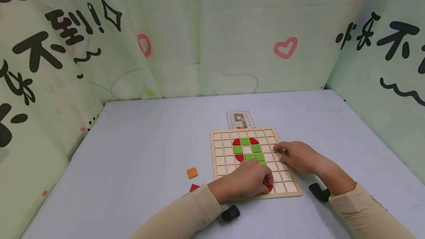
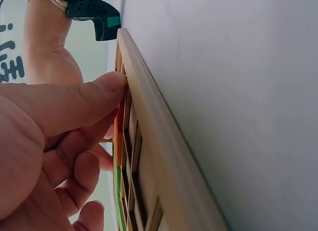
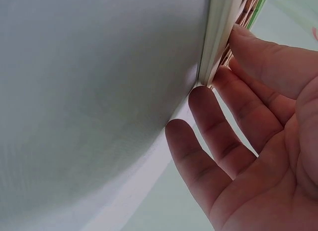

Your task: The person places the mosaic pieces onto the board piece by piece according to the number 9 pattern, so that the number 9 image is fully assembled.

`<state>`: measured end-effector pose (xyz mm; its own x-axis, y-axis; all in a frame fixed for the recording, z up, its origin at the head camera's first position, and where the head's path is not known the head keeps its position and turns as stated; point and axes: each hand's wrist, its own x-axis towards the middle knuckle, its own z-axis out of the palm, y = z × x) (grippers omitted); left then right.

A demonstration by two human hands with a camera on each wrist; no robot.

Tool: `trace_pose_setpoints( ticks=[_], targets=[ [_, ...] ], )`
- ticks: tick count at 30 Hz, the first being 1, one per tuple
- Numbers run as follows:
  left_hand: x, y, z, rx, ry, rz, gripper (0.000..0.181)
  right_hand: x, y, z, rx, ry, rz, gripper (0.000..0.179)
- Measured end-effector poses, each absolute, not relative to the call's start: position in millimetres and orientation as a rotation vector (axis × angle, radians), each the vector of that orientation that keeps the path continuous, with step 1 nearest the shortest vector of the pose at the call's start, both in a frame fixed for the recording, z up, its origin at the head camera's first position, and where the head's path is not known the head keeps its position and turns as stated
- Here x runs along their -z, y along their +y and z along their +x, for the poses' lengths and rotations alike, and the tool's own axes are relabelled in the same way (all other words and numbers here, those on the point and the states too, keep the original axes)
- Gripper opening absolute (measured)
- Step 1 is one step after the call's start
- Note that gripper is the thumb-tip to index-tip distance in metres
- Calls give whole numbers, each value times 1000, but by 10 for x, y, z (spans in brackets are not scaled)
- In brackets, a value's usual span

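Observation:
A wooden grid board (image 1: pixel 289 194) lies on the table, holding several green square tiles (image 1: pixel 256 148) and red rounded tiles (image 1: pixel 239 157). My left hand (image 1: pixel 247 180) reaches across its lower part, thumb and fingers curled at a red tile (image 1: pixel 269 188) near the bottom edge. In the left wrist view, the thumb tip covers part of this red tile (image 2: pixel 119 112), with orange and green beyond it. My right hand (image 1: pixel 302 156) rests at the board's right side. Seen from the right wrist, its thumb and extended fingers touch the board's edge (image 3: pixel 217 37) and hold nothing.
Behind the board lies a grid card (image 1: pixel 230 121) with a coloured pattern, partly hidden by the board. Left of the board are an orange square tile (image 1: pixel 192 173) and a red tile (image 1: pixel 194 187), the latter partly behind my left arm. Printed curtains (image 1: pixel 232 65) surround the table.

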<state>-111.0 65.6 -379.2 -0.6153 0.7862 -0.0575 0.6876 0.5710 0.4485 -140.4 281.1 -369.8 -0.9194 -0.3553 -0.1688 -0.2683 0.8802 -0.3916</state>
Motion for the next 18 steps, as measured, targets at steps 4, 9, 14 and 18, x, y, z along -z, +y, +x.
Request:
trace_pose_setpoints(
  ticks=[4, 9, 14, 18],
  targets=[
    [3803, 662, -1126, -579, 2543, 1223, 12, 3699, 2807, -1403, 539, 2818, -471, 39],
    [3810, 638, -1142, -607, 2506, 1165, 7, 3698, 2802, -1408, 528, 2817, -469, 39],
    [3798, 607, -1147, -614, 2497, 1087, 9, 3701, 2804, -1410, 522, 2814, -470, 39],
    [3788, 587, -1142, -615, 2498, 1050, 11, 3700, 2807, -1409, 519, 2816, -478, 39]
  ],
)
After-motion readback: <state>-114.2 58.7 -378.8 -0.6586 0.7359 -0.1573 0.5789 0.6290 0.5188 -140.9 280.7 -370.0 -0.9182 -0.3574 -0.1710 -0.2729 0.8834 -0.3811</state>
